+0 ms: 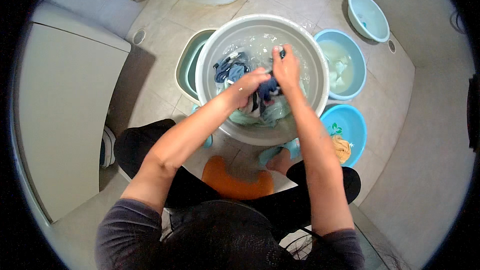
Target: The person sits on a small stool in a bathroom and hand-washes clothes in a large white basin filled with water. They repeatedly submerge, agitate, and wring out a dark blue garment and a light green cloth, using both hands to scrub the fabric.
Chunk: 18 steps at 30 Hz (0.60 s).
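A large pale grey tub (322, 70) of water stands in front of me with wet clothes in it. Over its middle, my right hand (287, 70) is closed round a dark blue wet garment (269, 90), a bit of which pokes out by the thumb. Lower and to the left, my left hand (247, 87) grips the same dark cloth, its fingers partly hidden. Blue-grey clothing (232, 67) floats left of the hands. Pale green cloth (275, 114) lies in the water on the near side.
Right of the tub are a light blue basin (363, 65) with cloudy water and pale cloth, a brighter blue basin (357, 135) holding a tan cloth (341, 149), and a smaller basin (370, 15). A green-rimmed basin (181, 70) sits partly under the tub's left. An orange stool (235, 182) is between my legs; a cabinet (70, 110) stands left.
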Tool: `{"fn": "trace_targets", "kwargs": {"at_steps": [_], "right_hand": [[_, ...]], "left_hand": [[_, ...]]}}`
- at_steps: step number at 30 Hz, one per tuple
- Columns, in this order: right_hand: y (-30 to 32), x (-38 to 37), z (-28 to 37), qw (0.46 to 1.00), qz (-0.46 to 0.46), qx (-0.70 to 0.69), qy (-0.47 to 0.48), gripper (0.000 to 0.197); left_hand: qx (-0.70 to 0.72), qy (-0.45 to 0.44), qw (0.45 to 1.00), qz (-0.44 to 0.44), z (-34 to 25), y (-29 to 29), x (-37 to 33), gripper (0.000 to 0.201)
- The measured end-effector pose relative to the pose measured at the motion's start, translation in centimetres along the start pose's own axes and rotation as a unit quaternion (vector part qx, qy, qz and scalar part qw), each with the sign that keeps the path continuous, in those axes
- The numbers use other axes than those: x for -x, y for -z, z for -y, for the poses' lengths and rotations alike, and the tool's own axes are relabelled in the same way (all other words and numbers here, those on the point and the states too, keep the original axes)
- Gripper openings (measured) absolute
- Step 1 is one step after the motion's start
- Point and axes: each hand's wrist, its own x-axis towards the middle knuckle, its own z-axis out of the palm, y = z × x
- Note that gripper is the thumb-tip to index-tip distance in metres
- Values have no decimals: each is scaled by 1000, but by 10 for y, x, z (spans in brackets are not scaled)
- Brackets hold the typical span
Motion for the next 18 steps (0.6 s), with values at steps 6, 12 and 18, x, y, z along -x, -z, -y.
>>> {"fn": "trace_targets", "kwargs": {"at_steps": [6, 12, 18], "right_hand": [[26, -13, 3, 977, 6, 168, 128, 41], [-11, -8, -33, 938, 101, 243, 225, 32], [10, -36, 5, 993, 56, 29, 96, 31]], "left_hand": [[-428, -233, 866, -116, 20, 33, -17, 50], [-647, -190, 738, -37, 37, 27, -1, 59], [-671, -197, 714, -24, 48, 30, -1, 58]]}}
